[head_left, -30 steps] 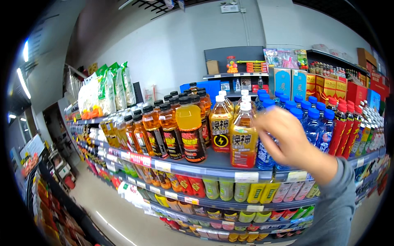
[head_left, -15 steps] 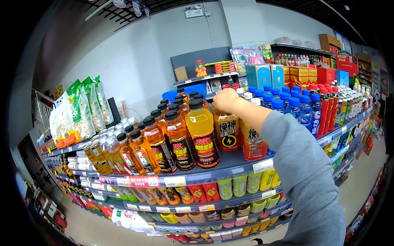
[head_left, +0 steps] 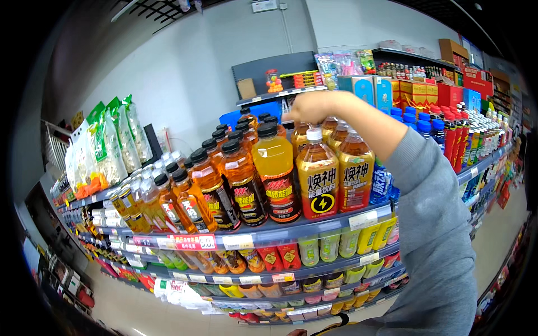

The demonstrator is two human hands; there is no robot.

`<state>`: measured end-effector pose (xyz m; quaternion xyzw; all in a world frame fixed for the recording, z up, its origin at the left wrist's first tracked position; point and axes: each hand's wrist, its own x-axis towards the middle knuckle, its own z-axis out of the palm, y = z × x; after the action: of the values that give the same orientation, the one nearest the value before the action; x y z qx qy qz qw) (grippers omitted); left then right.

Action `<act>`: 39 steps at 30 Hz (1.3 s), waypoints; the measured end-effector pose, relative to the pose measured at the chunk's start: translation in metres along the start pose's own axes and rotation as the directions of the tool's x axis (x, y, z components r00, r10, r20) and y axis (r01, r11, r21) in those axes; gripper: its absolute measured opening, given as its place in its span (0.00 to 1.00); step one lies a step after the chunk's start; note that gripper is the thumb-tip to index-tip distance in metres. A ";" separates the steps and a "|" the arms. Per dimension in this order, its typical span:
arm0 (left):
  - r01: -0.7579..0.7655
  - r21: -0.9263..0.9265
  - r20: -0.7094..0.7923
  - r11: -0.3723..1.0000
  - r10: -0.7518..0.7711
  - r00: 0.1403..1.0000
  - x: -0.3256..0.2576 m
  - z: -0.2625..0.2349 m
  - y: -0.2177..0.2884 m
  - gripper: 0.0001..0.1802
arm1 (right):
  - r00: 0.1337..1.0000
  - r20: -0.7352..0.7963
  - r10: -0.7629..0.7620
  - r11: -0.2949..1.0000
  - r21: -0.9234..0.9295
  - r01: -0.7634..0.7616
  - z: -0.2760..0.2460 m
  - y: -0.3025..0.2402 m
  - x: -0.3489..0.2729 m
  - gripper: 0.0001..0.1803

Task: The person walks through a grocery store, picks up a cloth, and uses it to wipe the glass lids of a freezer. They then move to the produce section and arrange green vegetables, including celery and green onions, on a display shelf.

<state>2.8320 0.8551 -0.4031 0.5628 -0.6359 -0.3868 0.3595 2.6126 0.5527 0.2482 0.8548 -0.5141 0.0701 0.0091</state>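
Observation:
My right hand reaches from the lower right, over the front row of energy drink bottles. Its fingers curl down on the top of a second-row energy drink bottle, hiding the cap. In front of it, a white-capped energy drink bottle with a gold and red label stands upright at the shelf edge. A matching bottle stands to its right, partly under my forearm. On the left, a large yellow drink bottle with a black cap heads a group of orange drink bottles. My left hand is not seen.
Shelf boards with price tags run along the front, with packed drinks below. Blue-capped bottles and red-capped bottles stand to the right. White-green bags stand far left. A black strap shows at the lower edge.
My right hand has left the top of the front energy drink bottle and moved back onto the one behind it. The front bottle's white cap now shows. The view has shifted slightly.

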 end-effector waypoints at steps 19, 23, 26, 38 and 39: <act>0.395 -0.119 -0.069 0.911 -0.405 0.912 -0.057 -0.042 0.114 0.15 | 0.997 -0.051 -0.061 0.998 -0.026 0.059 0.024 0.070 0.068 0.06; 0.348 -0.064 -0.070 0.935 -0.353 0.933 -0.059 -0.050 0.109 0.14 | 0.997 -0.012 -0.077 0.996 -0.051 0.076 0.021 0.058 0.054 0.05; 0.355 -0.101 -0.054 0.929 -0.361 0.931 -0.065 -0.063 0.106 0.15 | 0.999 0.030 -0.046 0.999 -0.027 0.046 0.011 0.052 0.044 0.10; 0.320 -0.221 0.129 0.921 -0.298 0.946 -0.119 -0.105 0.019 0.18 | 0.286 -0.384 -0.878 0.396 -0.247 0.884 0.117 -0.173 -0.080 0.12; 0.399 -0.222 0.071 0.890 -0.393 0.917 -0.145 -0.115 0.011 0.20 | 0.157 -0.320 -0.934 0.203 -0.116 0.972 0.175 -0.200 -0.068 0.11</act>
<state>2.9455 0.9896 -0.3458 0.6299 -0.4628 -0.5302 0.3287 2.7763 0.6910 0.0778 0.9605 0.1528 0.2165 0.0846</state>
